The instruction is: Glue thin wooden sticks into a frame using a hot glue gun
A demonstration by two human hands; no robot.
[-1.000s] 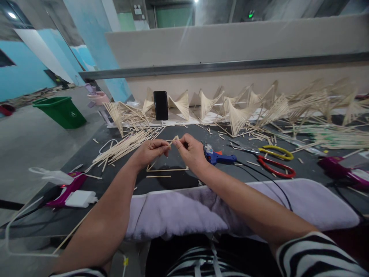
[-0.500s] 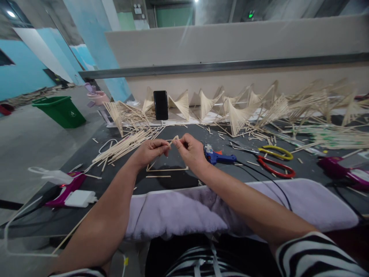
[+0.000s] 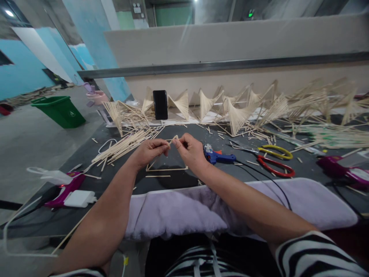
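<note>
My left hand (image 3: pixel 153 151) and my right hand (image 3: pixel 190 151) meet over the dark table, each pinching thin pale wooden sticks near a raised corner of a small stick frame (image 3: pixel 165 169). The frame's near side lies along the tabletop; its upper parts are partly hidden behind my fingers. A short loose stick (image 3: pixel 158 176) lies just in front of it. Close to my right hand rests a blue glue gun (image 3: pixel 221 157), its nozzle end partly covered by the hand. Beyond it lie scissors (image 3: pixel 276 168) with one yellow and one red handle.
Twisted stick models (image 3: pixel 238 115) line the back, beside a black phone (image 3: pixel 160 105) standing upright. A pile of sticks (image 3: pixel 123 147) lies left. Magenta power strips (image 3: pixel 67 189) sit at both sides, with cords trailing. A lilac cloth (image 3: pixel 175 215) covers the front edge.
</note>
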